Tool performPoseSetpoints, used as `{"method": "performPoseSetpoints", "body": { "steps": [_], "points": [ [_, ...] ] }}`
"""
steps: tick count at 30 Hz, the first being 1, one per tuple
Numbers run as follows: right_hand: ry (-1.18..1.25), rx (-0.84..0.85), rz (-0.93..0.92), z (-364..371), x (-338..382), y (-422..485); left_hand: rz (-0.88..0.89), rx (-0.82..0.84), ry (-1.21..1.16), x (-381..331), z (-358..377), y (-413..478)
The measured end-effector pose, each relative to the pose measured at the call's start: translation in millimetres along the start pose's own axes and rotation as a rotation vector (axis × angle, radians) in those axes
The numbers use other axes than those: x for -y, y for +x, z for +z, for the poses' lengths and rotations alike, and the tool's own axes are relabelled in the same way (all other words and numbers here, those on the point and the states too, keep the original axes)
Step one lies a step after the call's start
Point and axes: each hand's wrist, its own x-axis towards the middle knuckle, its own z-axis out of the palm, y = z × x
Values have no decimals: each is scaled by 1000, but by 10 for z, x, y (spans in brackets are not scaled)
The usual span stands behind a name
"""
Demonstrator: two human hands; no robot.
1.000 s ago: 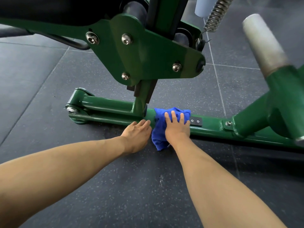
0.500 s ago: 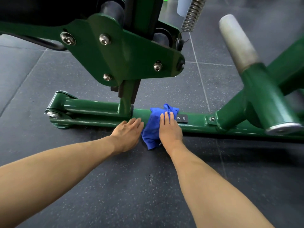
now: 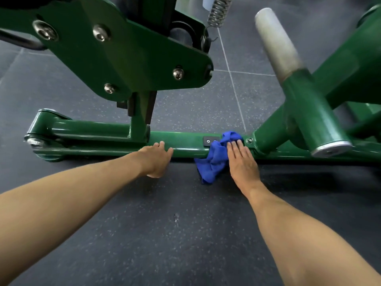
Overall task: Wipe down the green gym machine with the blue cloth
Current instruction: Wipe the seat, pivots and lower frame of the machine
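The green gym machine's low base bar [image 3: 185,144] runs left to right across the floor. A crumpled blue cloth [image 3: 216,159] lies draped over that bar beside a small black plate [image 3: 210,140]. My right hand [image 3: 242,162] presses flat on the cloth with straight fingers, close to where an angled green tube joins the bar. My left hand [image 3: 155,158] rests on the bar's front edge further left, fingers on top and thumb spread to the right, holding nothing.
A large green bolted plate [image 3: 115,56] hangs overhead at the upper left. A green post with a grey metal sleeve [image 3: 278,46] juts up at the right. A steel spring [image 3: 218,11] hangs at the top. Dark speckled rubber flooring [image 3: 175,223] lies below.
My right hand has slid the blue cloth rightward along the base bar, past the black plate toward the angled tube joint. The left hand stayed on the bar.
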Motion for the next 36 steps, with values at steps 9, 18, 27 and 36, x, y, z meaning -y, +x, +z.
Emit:
{"method": "performPoseSetpoints", "body": {
  "steps": [9,18,27,36],
  "points": [
    [0,157,0,22,653,398,-38,83,4,-65,-165,-41],
    [243,123,207,79,19,217,14,150,-43,-172,-536,-65],
    [516,-26,328,-213,619,319,17,194,-9,-269,-605,-117],
    [620,86,374,-459,-78,133,7,226,5,-230,-762,-243]
  ]
}}
